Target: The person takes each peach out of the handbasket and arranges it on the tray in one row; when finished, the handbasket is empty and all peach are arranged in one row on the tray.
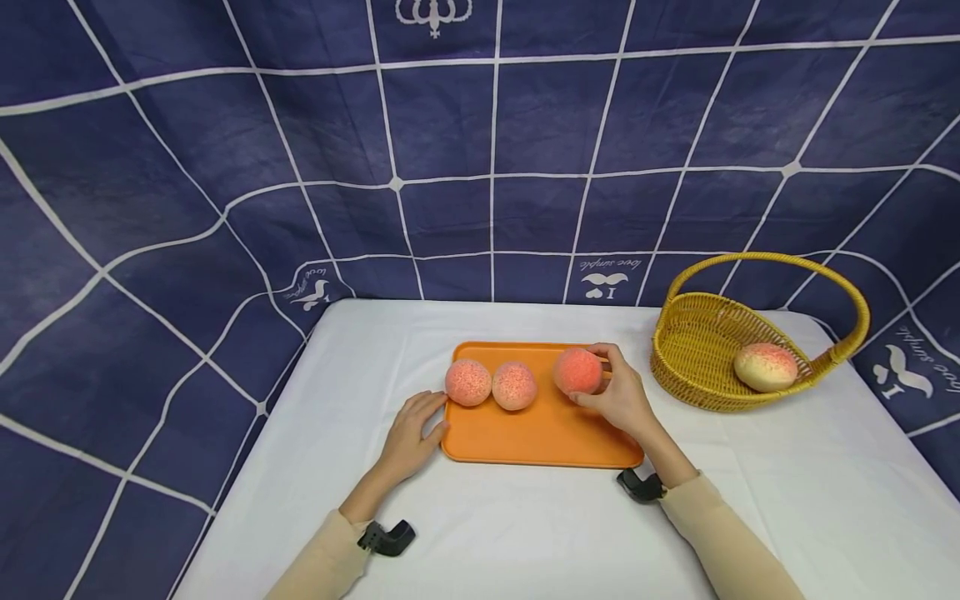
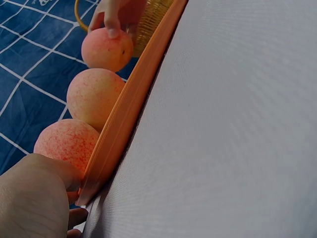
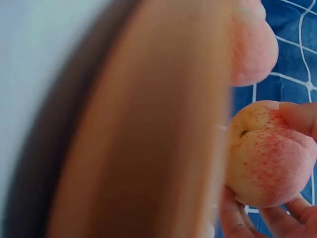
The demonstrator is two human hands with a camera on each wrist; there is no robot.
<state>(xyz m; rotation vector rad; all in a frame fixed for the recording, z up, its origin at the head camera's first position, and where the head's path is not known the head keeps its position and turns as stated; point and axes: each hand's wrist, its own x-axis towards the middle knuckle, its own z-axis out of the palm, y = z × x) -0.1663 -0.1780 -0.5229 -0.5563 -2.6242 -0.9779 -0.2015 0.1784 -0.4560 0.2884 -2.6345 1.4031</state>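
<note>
My right hand (image 1: 624,397) grips a pinkish-red peach (image 1: 577,371) over the right part of an orange tray (image 1: 547,437). In the right wrist view its thumb lies on one side of this peach (image 3: 270,158) and its fingers on the other. Two more peaches sit side by side on the tray: a speckled left peach (image 1: 468,382) and a middle peach (image 1: 514,386). My left hand (image 1: 411,435) rests at the tray's left edge, fingertips close to the left peach. In the left wrist view the left hand (image 2: 34,191) overlaps the tray's corner.
A yellow woven basket (image 1: 686,379) with a tall handle stands to the right of the tray, holding one yellow-and-red peach (image 1: 765,367). White cloth (image 1: 480,533) covers the table. A dark blue curtain (image 1: 450,125) with white lines hangs behind and at both sides.
</note>
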